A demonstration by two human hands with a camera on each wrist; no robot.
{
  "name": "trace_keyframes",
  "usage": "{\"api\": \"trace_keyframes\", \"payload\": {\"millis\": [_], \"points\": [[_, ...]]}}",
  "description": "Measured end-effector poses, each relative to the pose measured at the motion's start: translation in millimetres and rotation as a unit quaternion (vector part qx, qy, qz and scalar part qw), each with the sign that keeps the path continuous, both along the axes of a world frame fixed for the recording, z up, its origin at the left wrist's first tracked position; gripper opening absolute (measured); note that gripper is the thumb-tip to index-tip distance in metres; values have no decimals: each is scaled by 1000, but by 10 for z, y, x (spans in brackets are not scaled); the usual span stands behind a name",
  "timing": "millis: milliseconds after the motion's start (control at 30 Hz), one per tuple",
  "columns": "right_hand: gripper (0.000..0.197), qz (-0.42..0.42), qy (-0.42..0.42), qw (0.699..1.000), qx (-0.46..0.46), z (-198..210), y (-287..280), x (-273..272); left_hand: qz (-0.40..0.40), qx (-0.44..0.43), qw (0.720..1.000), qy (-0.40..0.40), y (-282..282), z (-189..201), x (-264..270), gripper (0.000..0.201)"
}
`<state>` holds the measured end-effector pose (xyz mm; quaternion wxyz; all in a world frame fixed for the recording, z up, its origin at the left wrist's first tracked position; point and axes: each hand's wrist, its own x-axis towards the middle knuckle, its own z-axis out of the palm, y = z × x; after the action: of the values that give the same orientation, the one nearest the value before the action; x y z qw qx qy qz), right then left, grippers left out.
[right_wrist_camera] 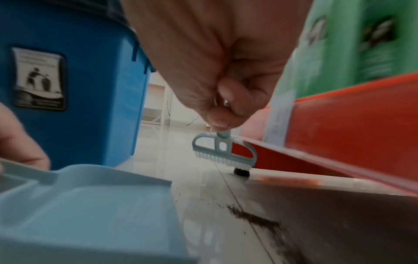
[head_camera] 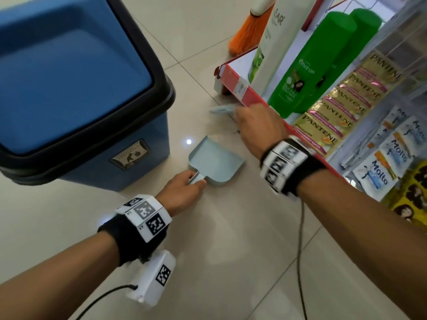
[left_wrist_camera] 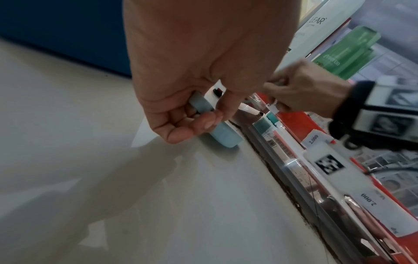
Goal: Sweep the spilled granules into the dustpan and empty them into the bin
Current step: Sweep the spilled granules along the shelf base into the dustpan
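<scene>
A pale blue dustpan point(head_camera: 216, 158) lies flat on the tiled floor, its mouth facing the shelf. My left hand point(head_camera: 182, 189) pinches its short handle point(left_wrist_camera: 204, 107). My right hand point(head_camera: 256, 125) grips the handle of a small pale blue brush point(right_wrist_camera: 224, 151) with white bristles, held just above the floor beyond the pan. Dark granules point(right_wrist_camera: 255, 218) lie in a thin streak on the tile between the pan's lip point(right_wrist_camera: 126, 180) and the shelf base. The blue bin point(head_camera: 76, 84) with a black rim and shut blue lid stands left of the pan.
A red-edged shop shelf point(head_camera: 238, 88) runs along the right, holding green shampoo bottles point(head_camera: 307, 65) and sachet strips point(head_camera: 335, 107). An orange broom point(head_camera: 247, 31) leans at the back. Cables trail from both wristbands over the floor point(head_camera: 231, 250).
</scene>
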<state>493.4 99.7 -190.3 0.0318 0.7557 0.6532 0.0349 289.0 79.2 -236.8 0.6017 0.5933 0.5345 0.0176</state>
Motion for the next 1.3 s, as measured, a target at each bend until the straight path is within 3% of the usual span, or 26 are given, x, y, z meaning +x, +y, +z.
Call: {"api": "trace_keyframes", "payload": {"millis": [167,367,467,600,733,967,1100,1200,1300], "points": [[27,-35,11,998,-52,-123,399,-104,8,-11,1000,-6,-32,19,27,22],[27,-51,29,990,-128,2,-177,-7,14,-62,998,0,-41,77,-101,10],[23,-53,37,993,-100,167,-218,22,5,-85,996,5,-48,96,-109,10],[28,-16,55,998,-41,183,194,-167,-6,-91,996,11,-113,100,-66,7],[31,-38,77,993,-75,-22,424,-316,-14,-87,996,4,-172,106,-107,11],[30,3,96,980,-175,46,-363,201,5,-79,997,13,-240,68,-365,10],[24,14,109,986,-123,268,-499,301,14,-78,997,10,-246,61,-344,7],[27,47,118,990,-63,267,-237,49,5,-79,997,5,-277,91,-251,11],[30,43,92,992,-77,124,-41,-226,1,-73,997,6,-315,108,-175,9]]}}
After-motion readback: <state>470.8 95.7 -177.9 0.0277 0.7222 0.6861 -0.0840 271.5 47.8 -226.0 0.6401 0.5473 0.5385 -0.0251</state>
